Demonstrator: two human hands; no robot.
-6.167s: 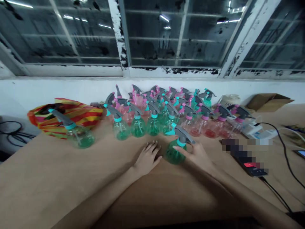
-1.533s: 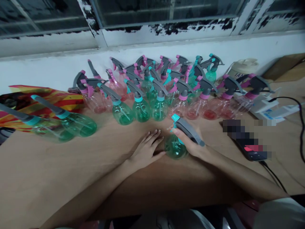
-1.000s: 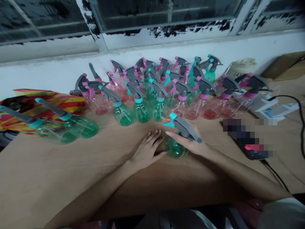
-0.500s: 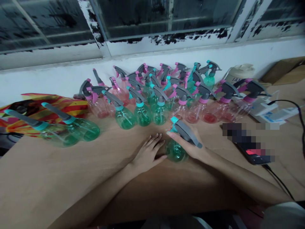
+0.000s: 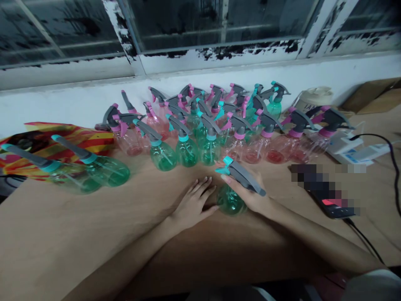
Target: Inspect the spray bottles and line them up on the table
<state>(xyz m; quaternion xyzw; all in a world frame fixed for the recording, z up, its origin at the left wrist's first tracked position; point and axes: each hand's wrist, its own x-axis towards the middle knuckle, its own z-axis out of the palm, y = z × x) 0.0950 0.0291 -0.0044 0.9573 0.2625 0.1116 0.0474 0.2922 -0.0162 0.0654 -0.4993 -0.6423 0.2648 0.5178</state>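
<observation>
My right hand [image 5: 255, 196] is wrapped round the neck of a green spray bottle [image 5: 231, 200] with a grey and turquoise trigger head. The bottle stands on the wooden table [image 5: 94, 234], its nozzle pointing left. Just left of it, my left hand [image 5: 196, 204] lies flat on the table, fingers spread and holding nothing. Beyond both hands stand several more spray bottles in a crowded group, among them a green one [image 5: 209, 148] and a pink one [image 5: 277, 150].
Two green spray bottles [image 5: 109, 170] stand at the left before a red and yellow patterned bag [image 5: 100, 140]. On the right lie a phone [image 5: 328, 196] with a cable, a white power strip [image 5: 351, 148], a cream bag [image 5: 316, 98] and a cardboard piece [image 5: 369, 94]. A wall with windows is behind.
The turquoise trigger of the bottle in my right hand now sticks out further to the left, clear of the fingers. My left hand stays in place.
</observation>
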